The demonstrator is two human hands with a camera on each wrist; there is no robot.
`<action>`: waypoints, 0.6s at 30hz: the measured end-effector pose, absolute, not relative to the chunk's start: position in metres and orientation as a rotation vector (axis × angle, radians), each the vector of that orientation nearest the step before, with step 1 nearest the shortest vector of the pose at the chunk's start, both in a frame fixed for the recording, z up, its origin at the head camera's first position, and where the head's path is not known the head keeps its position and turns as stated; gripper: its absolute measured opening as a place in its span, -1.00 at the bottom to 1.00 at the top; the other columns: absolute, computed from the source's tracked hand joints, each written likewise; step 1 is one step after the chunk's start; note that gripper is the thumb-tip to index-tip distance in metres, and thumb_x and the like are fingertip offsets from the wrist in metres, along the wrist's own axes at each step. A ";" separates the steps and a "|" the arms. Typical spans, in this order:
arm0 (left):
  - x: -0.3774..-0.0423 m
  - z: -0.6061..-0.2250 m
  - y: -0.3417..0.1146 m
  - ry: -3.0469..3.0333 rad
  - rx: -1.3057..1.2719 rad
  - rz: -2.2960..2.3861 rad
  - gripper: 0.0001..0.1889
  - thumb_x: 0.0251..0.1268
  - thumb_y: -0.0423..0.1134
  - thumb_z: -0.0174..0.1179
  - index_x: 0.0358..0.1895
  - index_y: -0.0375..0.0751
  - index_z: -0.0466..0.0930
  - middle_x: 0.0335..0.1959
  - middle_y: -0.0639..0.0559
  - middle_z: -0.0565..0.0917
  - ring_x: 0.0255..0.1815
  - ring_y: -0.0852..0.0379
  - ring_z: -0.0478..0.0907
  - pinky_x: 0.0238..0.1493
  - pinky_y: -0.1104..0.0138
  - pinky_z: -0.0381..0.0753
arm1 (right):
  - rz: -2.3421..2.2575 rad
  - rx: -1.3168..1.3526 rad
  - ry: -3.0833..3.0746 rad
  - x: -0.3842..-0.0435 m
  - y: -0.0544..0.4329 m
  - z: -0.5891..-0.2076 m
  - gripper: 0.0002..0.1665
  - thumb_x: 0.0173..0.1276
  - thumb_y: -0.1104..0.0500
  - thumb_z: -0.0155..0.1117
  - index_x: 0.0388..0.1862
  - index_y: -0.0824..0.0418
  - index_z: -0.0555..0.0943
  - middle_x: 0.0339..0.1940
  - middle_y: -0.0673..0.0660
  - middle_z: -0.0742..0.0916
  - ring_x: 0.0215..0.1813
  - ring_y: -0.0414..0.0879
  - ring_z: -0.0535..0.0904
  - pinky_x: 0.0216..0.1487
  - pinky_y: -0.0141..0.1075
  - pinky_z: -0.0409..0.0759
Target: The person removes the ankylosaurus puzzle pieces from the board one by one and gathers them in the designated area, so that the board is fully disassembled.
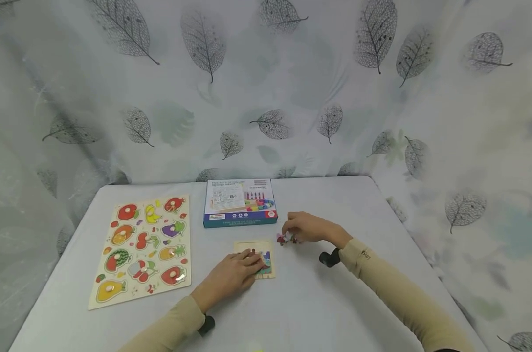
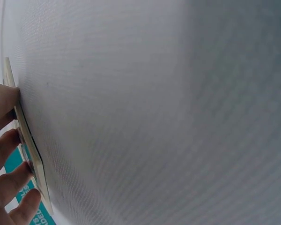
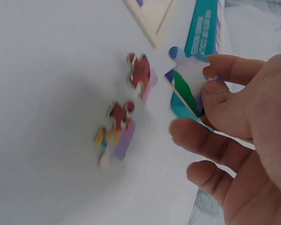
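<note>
Pinching a jigsaw piece (image 3: 187, 89) between thumb and fingertips, the right hand (image 1: 307, 228) lifts it off the table (image 1: 319, 303). Left hand (image 1: 231, 278) lies flat on the puzzle tray (image 1: 266, 275), probably to keep it from sliding. Two loose pieces (image 3: 126, 112) sit beside it.

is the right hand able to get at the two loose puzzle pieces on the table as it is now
Probably yes: the right hand already pinches one puzzle piece, but the two loose pieces lie bare on the table right beside its fingers, nothing between.

Fruit peg puzzle board (image 1: 142, 247) at worktop (image 1: 336, 303) left, blue toy box (image 1: 240, 202) at rear centre, leaf-print curtain (image 1: 266, 88) behind.
</note>
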State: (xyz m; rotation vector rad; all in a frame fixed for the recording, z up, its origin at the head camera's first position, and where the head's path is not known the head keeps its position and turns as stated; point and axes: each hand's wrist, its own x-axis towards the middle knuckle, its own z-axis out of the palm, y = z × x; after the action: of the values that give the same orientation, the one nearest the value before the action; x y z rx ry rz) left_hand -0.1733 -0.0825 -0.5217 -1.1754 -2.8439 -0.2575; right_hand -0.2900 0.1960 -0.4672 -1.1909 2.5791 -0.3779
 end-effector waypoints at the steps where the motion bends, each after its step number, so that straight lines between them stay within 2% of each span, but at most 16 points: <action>1: -0.174 -0.522 -0.083 -2.841 -1.178 -0.249 -0.55 0.43 -0.07 0.19 0.34 0.00 0.56 0.34 0.04 0.61 0.40 -0.07 0.53 0.26 0.05 0.62 | -0.368 -1.180 2.591 -0.291 0.201 -0.467 -0.68 0.44 0.38 0.13 -0.04 0.09 0.73 -0.30 -0.02 0.57 -0.25 -0.22 0.41 -0.16 -0.38 0.49; 4: -0.175 -0.524 -0.084 -2.823 -1.185 -0.229 -0.55 0.42 -0.07 0.20 0.33 0.00 0.56 0.34 0.04 0.62 0.39 -0.07 0.54 0.25 0.06 0.63 | -0.349 -1.109 2.609 -0.293 0.214 -0.469 -0.68 0.45 0.38 0.13 -0.03 0.09 0.74 -0.29 0.00 0.58 -0.23 -0.22 0.43 -0.13 -0.36 0.54; 8: -0.176 -0.526 -0.084 -2.813 -1.186 -0.218 -0.55 0.41 -0.08 0.21 0.33 0.00 0.57 0.34 0.04 0.62 0.38 -0.07 0.55 0.24 0.07 0.63 | -0.404 -0.912 2.586 -0.294 0.228 -0.471 -0.65 0.49 0.32 0.14 0.20 0.14 0.61 -0.10 0.10 0.69 -0.14 -0.17 0.54 0.02 -0.22 0.64; 11: -0.177 -0.525 -0.084 -2.813 -1.185 -0.229 -0.56 0.41 -0.09 0.21 0.32 -0.01 0.57 0.33 0.03 0.62 0.38 -0.07 0.55 0.24 0.06 0.63 | -0.476 -0.771 2.553 -0.295 0.239 -0.472 -0.57 0.50 0.29 0.17 0.31 0.21 0.48 -0.03 0.15 0.71 -0.16 -0.17 0.59 0.01 -0.20 0.65; 14: -0.177 -0.524 -0.084 -2.824 -1.182 -0.246 -0.56 0.41 -0.10 0.22 0.32 -0.02 0.57 0.33 0.03 0.62 0.38 -0.08 0.54 0.26 0.05 0.63 | -0.530 -0.753 2.534 -0.298 0.251 -0.476 -0.66 0.48 0.28 0.20 0.19 0.26 0.51 -0.11 0.14 0.71 -0.26 -0.20 0.60 -0.11 -0.27 0.62; 18: -0.178 -0.524 -0.084 -2.824 -1.188 -0.260 -0.56 0.41 -0.10 0.22 0.32 -0.02 0.57 0.33 0.03 0.62 0.39 -0.08 0.54 0.26 0.05 0.62 | -0.572 -0.826 2.525 -0.302 0.266 -0.484 -0.91 0.45 0.29 0.23 -0.12 0.22 0.64 -0.24 0.05 0.73 -0.35 -0.27 0.57 -0.23 -0.39 0.59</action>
State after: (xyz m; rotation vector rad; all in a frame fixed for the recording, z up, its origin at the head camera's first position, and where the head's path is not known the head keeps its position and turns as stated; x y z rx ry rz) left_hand -0.1775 -0.0840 -0.5244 -1.1883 -2.8240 -0.2599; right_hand -0.3019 0.2656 -0.4842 -0.8256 2.5250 -0.5723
